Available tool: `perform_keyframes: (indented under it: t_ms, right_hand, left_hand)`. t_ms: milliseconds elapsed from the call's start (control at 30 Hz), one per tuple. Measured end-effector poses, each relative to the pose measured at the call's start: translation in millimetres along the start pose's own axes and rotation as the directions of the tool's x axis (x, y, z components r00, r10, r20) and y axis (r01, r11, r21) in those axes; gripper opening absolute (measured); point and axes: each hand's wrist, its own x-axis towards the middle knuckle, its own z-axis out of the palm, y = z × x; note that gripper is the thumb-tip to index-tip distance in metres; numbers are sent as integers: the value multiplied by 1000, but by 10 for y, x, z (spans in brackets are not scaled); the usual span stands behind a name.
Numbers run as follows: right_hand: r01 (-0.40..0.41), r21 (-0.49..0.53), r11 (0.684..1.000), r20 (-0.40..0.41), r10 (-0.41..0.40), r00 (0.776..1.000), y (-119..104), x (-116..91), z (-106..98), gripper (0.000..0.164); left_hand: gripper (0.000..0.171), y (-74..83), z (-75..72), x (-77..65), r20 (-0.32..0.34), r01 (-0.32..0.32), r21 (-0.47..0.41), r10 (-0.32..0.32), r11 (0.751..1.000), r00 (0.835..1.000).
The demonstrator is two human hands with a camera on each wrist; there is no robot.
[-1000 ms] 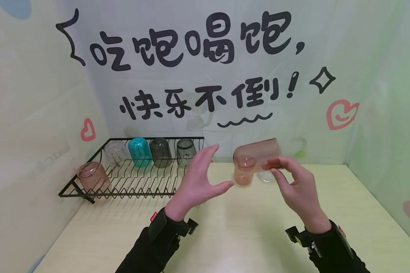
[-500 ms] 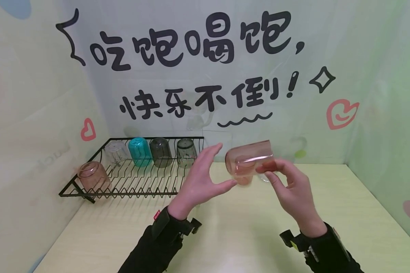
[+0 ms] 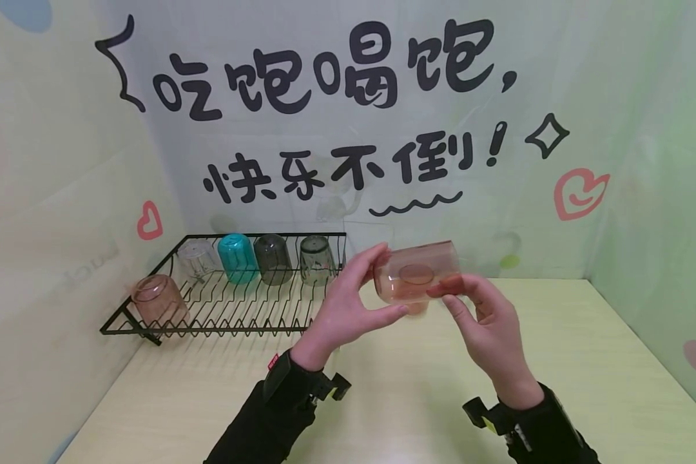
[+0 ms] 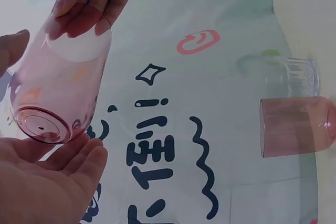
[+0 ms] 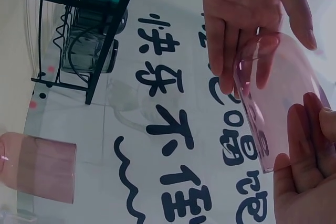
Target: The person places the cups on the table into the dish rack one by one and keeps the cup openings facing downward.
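on the pale bench (image 3: pixel 394 406) stands a black wire rack (image 3: pixel 209 332). the left hand (image 3: pixel 343 310), fingers extended, touches the base of a long pink glass (image 3: pixel 414 254); the right hand (image 3: pixel 492 335) pinches its rim. it tilts sideways above the bench, between both hands. a second pink glass (image 5: pixel 47 167) stands behind; five upturned glasses (image 3: pixel 238 259) sit in the rack.

The head camera looks forward-down; closer wrist views share the held glass (image 4: pixel 63 85).
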Motion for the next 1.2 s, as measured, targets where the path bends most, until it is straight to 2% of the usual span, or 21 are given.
perform_keyframes:
  t_ms: [233, 433, 700, 933, 1200]
  right_hand:
    - [16, 107, 994, -48, -11, 999, -3, -31, 68, 19]
    - [-4, 77, 997, -61, 8, 998, 2, -72, 105, 19]
    - [-4, 78, 997, -34, 7, 999, 27, -98, 115, 17]
    - [-13, 36, 999, -18, 14, 1000, 50, -133, 109, 23]
    - [5, 57, 998, 5, -6, 1000, 65, -118, 75, 33]
  left_hand:
    - [83, 17, 46, 3, -18, 26, -147, -29, 989, 999]
    - [78, 5, 67, -15, -44, 6, -226, -16, 974, 999]
    - [75, 3, 54, -45, -50, 13, -242, -26, 970, 998]
    - [73, -23, 56, -65, -42, 28, -268, -41, 963, 998]
    - [72, -44, 48, -81, -39, 32, -275, -45, 961, 998]
